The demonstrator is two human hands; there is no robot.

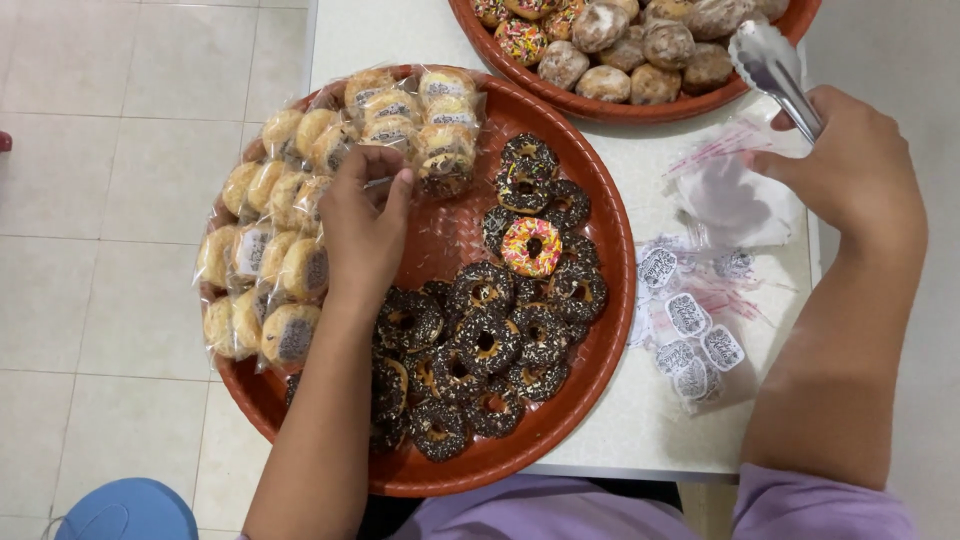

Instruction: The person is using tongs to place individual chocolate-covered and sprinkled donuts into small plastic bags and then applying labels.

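My left hand (362,228) reaches over a big round red tray (612,300) and pinches the clear wrapper of a bagged donut (440,160) near the tray's far side. Bagged pale donuts (270,260) fill the tray's left part. Unwrapped chocolate donuts (480,345) with sprinkles lie on its right part, with one pink-and-yellow sprinkled donut (531,247) among them. My right hand (850,165) holds metal tongs (775,65) at the table's right side, above a pile of empty clear bags (730,195).
A second red tray (600,108) at the far edge holds sugared and sprinkled donuts. Small labelled bags (690,335) lie on the white table (640,430) right of the big tray. Tiled floor is to the left, with a blue object (125,510) at the bottom left.
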